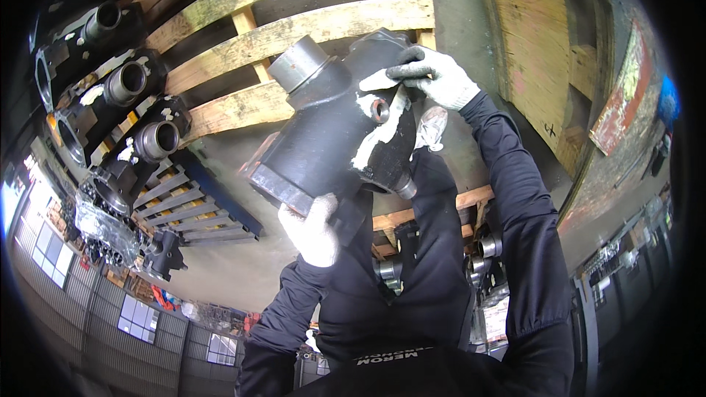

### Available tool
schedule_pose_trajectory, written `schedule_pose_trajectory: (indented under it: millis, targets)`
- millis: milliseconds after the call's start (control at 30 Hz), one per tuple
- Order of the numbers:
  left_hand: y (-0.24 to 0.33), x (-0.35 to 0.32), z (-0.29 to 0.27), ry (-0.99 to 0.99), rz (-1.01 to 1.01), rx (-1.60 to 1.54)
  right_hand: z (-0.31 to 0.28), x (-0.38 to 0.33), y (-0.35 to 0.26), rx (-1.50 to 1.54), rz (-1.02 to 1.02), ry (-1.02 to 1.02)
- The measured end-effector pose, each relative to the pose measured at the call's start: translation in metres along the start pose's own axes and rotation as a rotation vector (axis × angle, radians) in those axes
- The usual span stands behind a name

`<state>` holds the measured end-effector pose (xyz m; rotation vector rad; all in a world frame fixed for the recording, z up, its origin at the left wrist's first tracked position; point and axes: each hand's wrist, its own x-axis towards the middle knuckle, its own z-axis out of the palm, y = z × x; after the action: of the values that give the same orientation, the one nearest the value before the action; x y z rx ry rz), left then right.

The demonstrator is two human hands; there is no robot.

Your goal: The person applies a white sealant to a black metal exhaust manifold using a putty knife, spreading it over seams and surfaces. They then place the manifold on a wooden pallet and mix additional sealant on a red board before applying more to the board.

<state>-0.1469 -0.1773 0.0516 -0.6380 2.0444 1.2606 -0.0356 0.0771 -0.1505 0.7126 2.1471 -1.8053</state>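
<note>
**Heavy black casting held in two gloved hands above a wooden pallet**

A large black cast-metal housing with a short grey cylindrical neck and smears of white paste (334,132) is held up in front of the person, clear of the weathered wooden pallet (294,29) behind it. The left hand (315,231), in a white knit glove, is curled under the casting's square flanged base, fingers wrapped against its lower edge. The right hand (434,73), also gloved in white, is clamped over the upper rounded end, fingers spread and pressed on the metal. Both dark sleeves reach up from the lower edge. To the left, a row of similar black castings with grey round openings (136,110) sits along another pallet, well apart from the held piece.
</note>
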Motion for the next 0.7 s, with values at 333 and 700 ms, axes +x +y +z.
schedule_pose_trajectory:
  millis: [333, 700]
  targets:
    - [-0.016, -0.004, -0.010, -0.027, 0.015, 0.013, 0.014, 0.007, 0.013, -0.156, -0.043, 0.135]
    - [-0.049, -0.024, 0.006, -0.070, 0.026, -0.029, 0.035, -0.120, -0.005, 0.054, 0.198, 0.434]
